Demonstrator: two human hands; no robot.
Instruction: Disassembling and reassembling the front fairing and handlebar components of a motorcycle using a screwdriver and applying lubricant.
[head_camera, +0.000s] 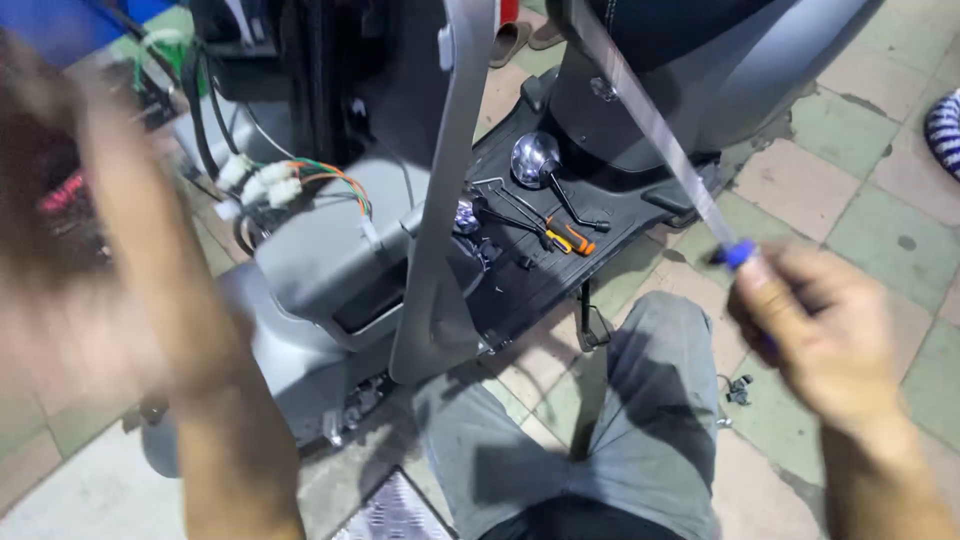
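Right hand (830, 340) at right of frame, fingers curled around blue handle (740, 254) of long metal strip (650, 120); long axis toward top centre. Left hand (70, 240) blurred, finger state indeterminable, far left.

even, fairly bright light, perhaps from overhead; soft shadows fall on the tiled floor (860, 150). the left hand (60, 290) is a heavy motion blur, the right hand (825, 335) slightly soft.

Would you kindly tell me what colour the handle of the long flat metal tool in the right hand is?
Blue; the long flat metal tool's handle peeks above the right hand in the head view.
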